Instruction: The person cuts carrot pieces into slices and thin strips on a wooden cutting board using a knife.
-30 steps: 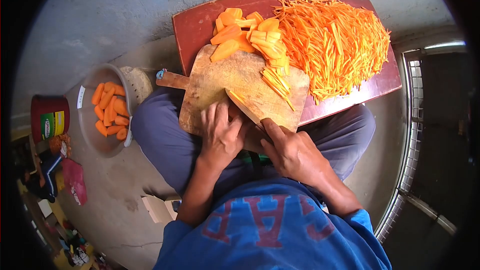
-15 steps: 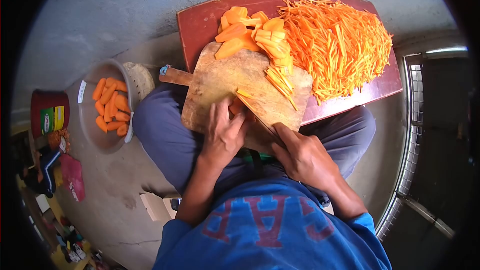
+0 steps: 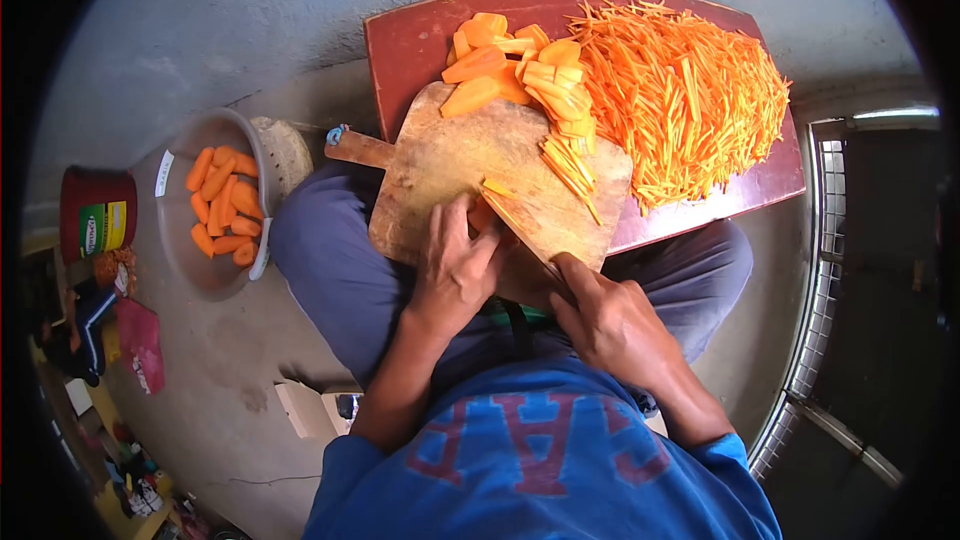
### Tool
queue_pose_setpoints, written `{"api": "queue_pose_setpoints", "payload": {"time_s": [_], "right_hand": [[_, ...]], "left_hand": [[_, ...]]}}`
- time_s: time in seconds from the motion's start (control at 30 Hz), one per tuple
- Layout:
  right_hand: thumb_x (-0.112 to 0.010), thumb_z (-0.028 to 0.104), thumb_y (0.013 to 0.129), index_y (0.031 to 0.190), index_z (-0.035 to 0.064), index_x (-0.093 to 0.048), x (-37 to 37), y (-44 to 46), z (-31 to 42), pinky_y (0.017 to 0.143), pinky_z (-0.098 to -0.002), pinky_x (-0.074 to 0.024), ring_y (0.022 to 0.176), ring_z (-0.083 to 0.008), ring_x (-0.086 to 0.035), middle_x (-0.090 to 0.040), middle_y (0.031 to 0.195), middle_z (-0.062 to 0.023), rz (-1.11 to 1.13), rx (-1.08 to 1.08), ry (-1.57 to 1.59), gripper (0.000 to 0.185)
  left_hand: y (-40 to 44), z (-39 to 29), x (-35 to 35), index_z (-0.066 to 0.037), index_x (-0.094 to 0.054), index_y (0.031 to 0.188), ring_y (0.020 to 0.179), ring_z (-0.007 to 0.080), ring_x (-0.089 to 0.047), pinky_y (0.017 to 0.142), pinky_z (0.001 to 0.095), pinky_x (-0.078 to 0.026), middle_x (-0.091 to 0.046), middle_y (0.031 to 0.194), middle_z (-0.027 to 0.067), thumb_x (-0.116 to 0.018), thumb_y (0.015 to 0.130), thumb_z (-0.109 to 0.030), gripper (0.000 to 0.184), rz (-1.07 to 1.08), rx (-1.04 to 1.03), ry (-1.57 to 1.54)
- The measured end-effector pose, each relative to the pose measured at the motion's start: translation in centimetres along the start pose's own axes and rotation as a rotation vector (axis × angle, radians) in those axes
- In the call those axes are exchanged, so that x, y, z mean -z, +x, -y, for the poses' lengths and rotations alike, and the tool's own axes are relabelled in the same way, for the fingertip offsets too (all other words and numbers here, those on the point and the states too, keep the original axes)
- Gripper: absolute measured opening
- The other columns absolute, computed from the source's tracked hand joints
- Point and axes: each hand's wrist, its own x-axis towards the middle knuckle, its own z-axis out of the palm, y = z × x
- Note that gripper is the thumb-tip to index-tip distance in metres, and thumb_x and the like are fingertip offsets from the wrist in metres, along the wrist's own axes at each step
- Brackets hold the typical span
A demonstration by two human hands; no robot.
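Note:
My right hand [image 3: 610, 315] is wrapped around the handle of a knife [image 3: 522, 236], whose blade slants up and left across a wooden cutting board [image 3: 460, 145]. Beside the blade, the curled fingers of my left hand [image 3: 455, 265] press down on carrot, mostly hidden under them. A few thin carrot strips [image 3: 498, 189] lie just past the blade. Farther up the board, more cut carrot sticks [image 3: 568, 172] rest near its right edge. Flat carrot slices [image 3: 478, 65] are piled at the board's top edge. The board sits over my lap and partly on a red table.
A large heap of carrot strips [image 3: 680, 100] covers much of the red table [image 3: 405, 65]. On the floor at left stands a tub [image 3: 190, 260] with several peeled carrots [image 3: 225, 200]. A dark red bucket [image 3: 98, 212] is beyond it. Another person's leg [image 3: 92, 330] shows at far left.
The knife and both hands have shifted slightly within the view, as have the board and table. More thin strip shows past the blade.

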Motion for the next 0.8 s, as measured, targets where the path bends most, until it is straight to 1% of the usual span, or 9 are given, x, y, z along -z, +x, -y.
{"api": "queue_pose_setpoints", "payload": {"time_s": [0.17,0.27,0.37,0.47,0.57,0.67,0.7,0.8], "right_hand": [[-0.075,0.011,0.106,0.140,-0.0029,-0.060,-1.4,1.6,-1.5,0.076,-0.0586,-0.0608,0.092,-0.0535,-0.076,-0.077,0.106,-0.0322,-0.042,0.086,-0.026,0.039],[-0.074,0.012,0.106,0.140,-0.0029,-0.060,0.3,0.1,-0.1,0.076,-0.0588,-0.0607,0.093,-0.0542,-0.075,-0.076,0.105,-0.0329,0.008,0.013,0.027,0.039],[-0.074,0.012,0.106,0.140,-0.0028,-0.060,0.2,-0.9,0.1,0.076,-0.0592,-0.0603,0.092,-0.0549,-0.075,-0.076,0.103,-0.0334,-0.005,0.003,0.023,0.039],[-0.074,0.011,0.106,0.139,-0.0029,-0.061,-0.8,0.7,-0.5,0.077,-0.0595,-0.0600,0.093,-0.0548,-0.075,-0.075,0.102,-0.0337,0.000,0.006,0.017,0.039],[-0.073,0.011,0.106,0.138,-0.0023,-0.061,-1.8,1.9,-1.5,0.078,-0.0598,-0.0596,0.094,-0.0549,-0.074,-0.075,0.102,-0.0331,-0.073,0.111,0.047,0.036],[-0.073,0.010,0.106,0.136,-0.0023,-0.063,-0.3,0.8,-0.9,0.079,-0.0595,-0.0599,0.096,-0.0546,-0.074,-0.076,0.104,-0.0324,0.003,0.006,0.056,0.034],[-0.073,0.010,0.106,0.136,-0.0025,-0.063,-0.1,0.1,-0.5,0.079,-0.0591,-0.0602,0.096,-0.0547,-0.075,-0.076,0.105,-0.0318,-0.002,0.001,0.075,0.034],[-0.073,0.014,0.107,0.137,-0.0041,-0.059,-0.2,-1.1,-0.4,0.072,-0.0600,-0.0601,0.086,-0.0547,-0.075,-0.076,0.094,-0.0332,-0.040,0.054,0.034,0.037]], "left_hand": [[-0.4,0.2,0.0,-0.003,-0.079,0.126,0.115,0.0496,-0.061,0.100,0.0581,-0.055,-0.059,0.137,0.0294,-0.083,0.095,-0.011,0.033,0.048,0.025,0.034],[-0.5,0.3,-0.1,-0.002,-0.078,0.125,0.114,0.0495,-0.061,0.099,0.0581,-0.055,-0.058,0.135,0.0294,-0.083,0.094,-0.010,0.033,0.025,0.012,0.029],[-0.2,-0.2,0.1,0.000,-0.078,0.124,0.113,0.0498,-0.060,0.099,0.0582,-0.054,-0.059,0.133,0.0295,-0.082,0.094,-0.009,0.032,-0.006,0.014,0.017],[-0.3,0.1,0.0,0.002,-0.077,0.122,0.111,0.0492,-0.061,0.097,0.0580,-0.054,-0.059,0.132,0.0293,-0.082,0.095,-0.010,0.030,0.015,0.008,0.038],[-0.5,0.2,0.0,0.002,-0.077,0.120,0.111,0.0488,-0.061,0.097,0.0582,-0.054,-0.060,0.134,0.0293,-0.083,0.094,-0.010,0.029,0.032,0.014,0.013],[-0.3,0.1,0.0,0.002,-0.077,0.118,0.114,0.0489,-0.062,0.099,0.0580,-0.055,-0.060,0.136,0.0296,-0.084,0.093,-0.008,0.028,-0.003,0.010,-0.005],[-0.4,0.0,0.0,0.002,-0.077,0.118,0.115,0.0489,-0.062,0.099,0.0579,-0.055,-0.060,0.137,0.0297,-0.084,0.093,-0.008,0.027,-0.022,0.012,-0.006],[-0.4,0.0,0.2,0.002,-0.077,0.118,0.116,0.0496,-0.062,0.100,0.0576,-0.055,-0.060,0.139,0.0302,-0.085,0.093,-0.008,0.028,0.002,0.029,-0.015]]}}
